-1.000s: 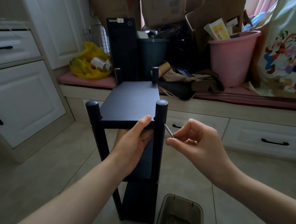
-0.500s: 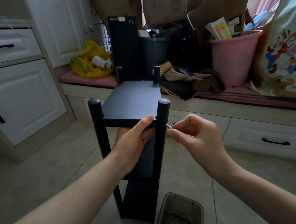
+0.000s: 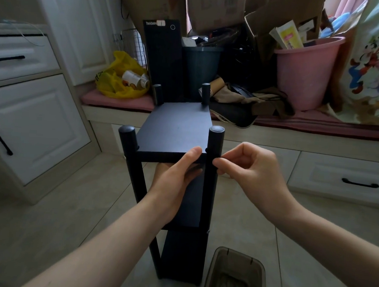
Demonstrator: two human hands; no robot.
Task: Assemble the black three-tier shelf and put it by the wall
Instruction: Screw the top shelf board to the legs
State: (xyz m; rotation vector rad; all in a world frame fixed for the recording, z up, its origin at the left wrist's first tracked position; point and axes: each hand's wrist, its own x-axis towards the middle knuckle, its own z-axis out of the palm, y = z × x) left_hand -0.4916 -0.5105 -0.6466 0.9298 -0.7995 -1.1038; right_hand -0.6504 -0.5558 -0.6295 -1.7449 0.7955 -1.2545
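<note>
Head view: beige tile floor (image 3: 59, 213), white cabinets (image 3: 31, 124) on the left, cluttered window seat (image 3: 120, 101) behind. Black PC tower (image 3: 164, 60) reads "ThinkCentre". One pink bucket (image 3: 304, 72), one yellow bag (image 3: 112, 82). Shelf (image 3: 176, 129) stands on the floor in front of me: three tiers, four posts. My left hand (image 3: 173, 177) grips the top tier's front edge. My right hand (image 3: 253, 168) is pinched against the front-right post (image 3: 211, 188); can't tell what it holds.

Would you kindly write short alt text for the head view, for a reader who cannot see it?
A person's left hand grips the front edge of the top tier of a black three-tier shelf standing on a tiled floor, while the right hand pinches its fingertips against the front right post.
</note>
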